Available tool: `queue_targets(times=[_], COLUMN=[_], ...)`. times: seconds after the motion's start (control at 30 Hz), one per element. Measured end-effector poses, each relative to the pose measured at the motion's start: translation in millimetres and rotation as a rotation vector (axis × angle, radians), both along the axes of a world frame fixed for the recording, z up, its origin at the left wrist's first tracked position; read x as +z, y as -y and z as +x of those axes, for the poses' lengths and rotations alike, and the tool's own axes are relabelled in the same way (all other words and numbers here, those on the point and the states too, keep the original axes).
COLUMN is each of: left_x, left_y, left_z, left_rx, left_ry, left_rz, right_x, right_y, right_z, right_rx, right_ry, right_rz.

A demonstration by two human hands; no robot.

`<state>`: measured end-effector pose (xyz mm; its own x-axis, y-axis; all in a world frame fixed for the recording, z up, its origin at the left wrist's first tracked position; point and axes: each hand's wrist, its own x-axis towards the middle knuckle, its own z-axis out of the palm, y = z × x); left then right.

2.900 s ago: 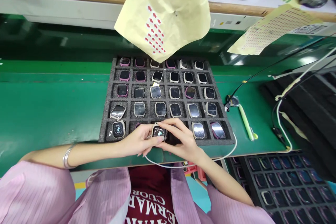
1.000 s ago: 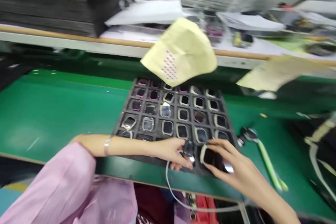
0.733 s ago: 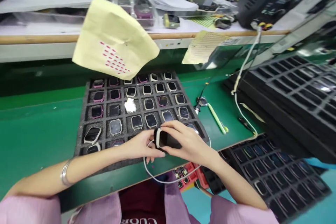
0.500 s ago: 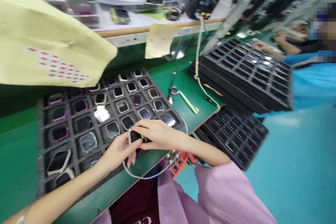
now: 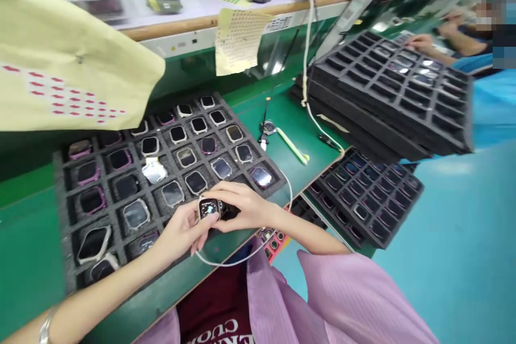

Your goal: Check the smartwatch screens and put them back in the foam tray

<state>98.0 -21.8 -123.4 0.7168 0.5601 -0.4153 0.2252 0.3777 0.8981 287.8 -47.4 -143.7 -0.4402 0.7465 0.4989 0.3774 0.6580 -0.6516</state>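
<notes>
A smartwatch body [image 5: 208, 207] with a lit screen sits between both hands, just above the front row of a black foam tray [image 5: 60, 183]. My left hand [image 5: 181, 230] pinches its left side from below. My right hand [image 5: 242, 205] closes over its right side. A white cable [image 5: 242, 258] loops from under the hands down past the table edge. The tray holds several watch bodies in square pockets, some pink-rimmed, some pale-rimmed, with dark screens.
A yellow sheet with red arrow stickers [image 5: 64, 70] hangs over the tray's back left. A green-handled tool [image 5: 292, 146] lies right of the tray. Stacked black trays [image 5: 387, 97] stand at right, another tray [image 5: 363, 193] lower down. Another person's arm [image 5: 439, 48] shows far right.
The view has swung to the right, bringing the stacked trays and another person into sight. The watch in my hands, dark half a second ago, now shows a lit screen.
</notes>
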Motion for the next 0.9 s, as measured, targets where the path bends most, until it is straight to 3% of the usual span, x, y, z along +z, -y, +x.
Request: queue_targets(times=[0.2,0.37,0.5,0.67,0.9], left_x=[-5.8,-10.0,-11.7,-10.6,-8.6], left_y=[-4.6,-5.5,-3.6,-0.8,1.1], left_z=[-0.8,-0.8,-0.3,0.1,2.2], left_rx=[0.004,-0.011,-0.009,0.009,0.028], left_ry=[0.059,0.079,0.076,0.15,0.131], left_rz=[-0.016,-0.004,0.047,0.077,0.013], right_x=[-0.7,-0.9,9.5,26.1,41.6], right_y=[-2.6,-2.2,-1.0,-6.3,-9.8], right_z=[0.2,1.6,5.9,34.0,78.6], right_rx=[0.017,-0.006,-0.055,-0.095,-0.013], right_ry=[-0.065,0.009,0.149,0.05,0.549], right_rz=[-0.048,-0.041,-0.01,-0.063,-0.176])
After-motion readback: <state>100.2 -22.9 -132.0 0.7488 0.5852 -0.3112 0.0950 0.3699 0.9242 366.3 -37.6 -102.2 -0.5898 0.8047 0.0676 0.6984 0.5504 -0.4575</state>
